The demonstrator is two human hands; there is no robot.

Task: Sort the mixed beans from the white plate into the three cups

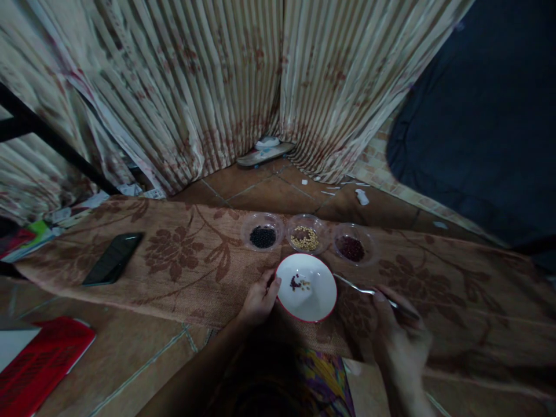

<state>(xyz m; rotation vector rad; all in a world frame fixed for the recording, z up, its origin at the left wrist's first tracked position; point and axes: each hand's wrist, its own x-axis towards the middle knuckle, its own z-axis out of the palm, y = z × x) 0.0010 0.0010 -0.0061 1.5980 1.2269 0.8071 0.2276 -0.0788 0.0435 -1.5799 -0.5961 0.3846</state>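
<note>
My left hand [261, 298] grips the left rim of a white bowl [319, 298] with a red edge, thumb on the rim. The bowl is tilted toward me, and a few dark red beans and pale yellow beans lie on its inside. In my right hand [399, 336] is a slim metal spoon [358, 286], its tip pointing left just beside the bowl's right rim. Behind the bowl stand three clear plastic cups in a row: one with black beans [262, 237], one with yellow beans [304, 238], one with dark red beans [351, 248].
A brown floral cloth [208, 301] covers the long, low bench. On its left part lies a dark phone [113, 259]. A red packet [56, 362] is on the tiled floor at lower left. Striped curtains [226, 87] hang behind, with paper scraps [362, 197] on the floor.
</note>
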